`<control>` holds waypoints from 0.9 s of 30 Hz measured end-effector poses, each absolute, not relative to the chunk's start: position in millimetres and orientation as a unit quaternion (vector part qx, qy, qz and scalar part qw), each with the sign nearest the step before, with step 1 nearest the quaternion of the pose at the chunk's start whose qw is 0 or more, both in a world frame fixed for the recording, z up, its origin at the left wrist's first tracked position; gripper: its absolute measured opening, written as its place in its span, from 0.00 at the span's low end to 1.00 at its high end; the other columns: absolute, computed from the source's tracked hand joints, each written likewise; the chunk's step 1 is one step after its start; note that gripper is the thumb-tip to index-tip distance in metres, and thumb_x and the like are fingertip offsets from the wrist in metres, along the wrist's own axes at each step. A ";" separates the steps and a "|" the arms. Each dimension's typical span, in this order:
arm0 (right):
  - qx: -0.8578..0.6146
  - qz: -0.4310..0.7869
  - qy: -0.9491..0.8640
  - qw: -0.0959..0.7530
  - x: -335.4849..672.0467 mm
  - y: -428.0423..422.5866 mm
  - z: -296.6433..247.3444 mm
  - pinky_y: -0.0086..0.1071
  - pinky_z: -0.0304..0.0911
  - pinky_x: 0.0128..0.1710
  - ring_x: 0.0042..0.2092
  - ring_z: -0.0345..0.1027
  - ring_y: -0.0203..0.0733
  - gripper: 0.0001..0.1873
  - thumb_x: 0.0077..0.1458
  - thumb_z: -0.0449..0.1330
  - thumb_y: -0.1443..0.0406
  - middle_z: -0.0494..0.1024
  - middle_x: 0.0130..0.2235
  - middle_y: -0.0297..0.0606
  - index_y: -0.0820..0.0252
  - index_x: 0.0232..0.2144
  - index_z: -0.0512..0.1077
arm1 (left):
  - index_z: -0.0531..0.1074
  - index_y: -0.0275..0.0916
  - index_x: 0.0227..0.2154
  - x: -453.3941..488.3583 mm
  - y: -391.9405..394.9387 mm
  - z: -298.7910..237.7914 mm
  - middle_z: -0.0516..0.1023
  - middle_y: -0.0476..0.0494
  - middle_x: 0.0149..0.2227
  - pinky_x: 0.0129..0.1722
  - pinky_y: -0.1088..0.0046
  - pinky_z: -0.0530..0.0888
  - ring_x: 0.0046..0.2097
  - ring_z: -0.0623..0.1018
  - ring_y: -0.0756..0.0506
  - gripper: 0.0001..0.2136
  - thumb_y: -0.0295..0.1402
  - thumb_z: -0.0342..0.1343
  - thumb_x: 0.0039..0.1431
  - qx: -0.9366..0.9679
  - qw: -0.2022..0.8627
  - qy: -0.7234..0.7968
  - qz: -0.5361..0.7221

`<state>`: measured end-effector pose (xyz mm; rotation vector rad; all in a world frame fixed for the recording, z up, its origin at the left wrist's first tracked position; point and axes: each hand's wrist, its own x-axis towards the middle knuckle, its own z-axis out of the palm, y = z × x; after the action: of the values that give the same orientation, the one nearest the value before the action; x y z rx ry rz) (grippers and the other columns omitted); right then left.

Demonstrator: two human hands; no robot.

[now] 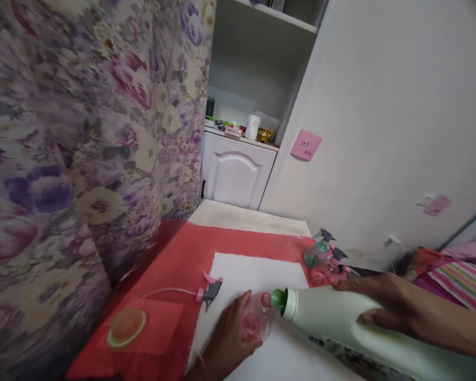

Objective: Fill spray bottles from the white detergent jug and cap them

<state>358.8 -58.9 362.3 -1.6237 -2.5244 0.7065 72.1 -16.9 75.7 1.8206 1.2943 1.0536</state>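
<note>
My left hand is wrapped round a clear pink spray bottle, which stands on the white sheet with its spray head off. My right hand grips a large pale green jug-like bottle, tipped on its side. Its green pouring spout is at the small bottle's mouth; whether liquid flows I cannot tell. Left of the sheet's edge lies a grey and pink spray head with a thin tube. A round cap with a pale green rim rests on a red surface at lower left.
More spray bottles, a green one and pink ones, stand at the table's right edge. A floral curtain hangs along the left. Behind the table is a white cabinet; striped fabric lies at far right.
</note>
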 end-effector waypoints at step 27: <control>-0.495 0.236 -0.835 -0.031 348.6 -47.3 382.1 0.34 0.69 0.53 0.56 0.72 0.50 0.27 0.60 0.59 0.60 0.74 0.59 0.31 0.41 0.61 0.64 | 0.57 0.38 0.63 73.4 -17.7 82.2 0.63 0.35 0.65 0.65 0.56 0.59 0.65 0.62 0.36 0.42 0.26 0.62 0.40 0.694 0.366 0.512 0.351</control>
<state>348.6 -47.3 382.1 -1.5876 -2.6770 0.7553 73.4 -17.7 82.2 1.7835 1.3165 0.9012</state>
